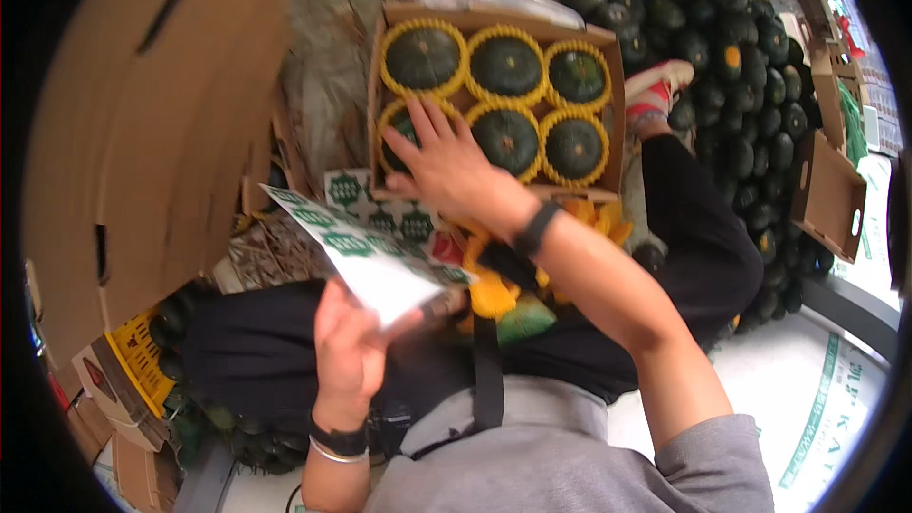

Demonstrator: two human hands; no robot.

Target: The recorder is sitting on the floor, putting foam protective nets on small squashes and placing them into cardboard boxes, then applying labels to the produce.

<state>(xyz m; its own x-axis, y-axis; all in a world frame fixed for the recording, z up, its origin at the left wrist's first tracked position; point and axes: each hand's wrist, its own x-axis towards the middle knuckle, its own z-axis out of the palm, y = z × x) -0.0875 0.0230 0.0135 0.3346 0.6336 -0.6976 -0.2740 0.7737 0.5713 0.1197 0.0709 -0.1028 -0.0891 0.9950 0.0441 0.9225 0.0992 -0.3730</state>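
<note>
A cardboard box (618, 135) holds several dark green squashes, each ringed by a yellow foam net; one squash (505, 143) sits in the near row. My right hand (445, 160) lies with spread fingers over the near-left squash (399, 135), partly hiding it and a green label on it. In my left hand (353, 342) is a sheet of stickers (356, 246), white with green badge shapes, bent and held by its lower edge. More sticker sheets (413, 222) lie between the box and my lap. Yellow foam nets (491, 292) are bunched in front of me.
Flattened cardboard (164, 121) stands at the left. A large pile of squashes (741, 100) spreads along the right, beside my foot (659, 89). A yellow plastic crate (139, 356) stands at lower left, and an empty cardboard tray (830, 196) at the far right.
</note>
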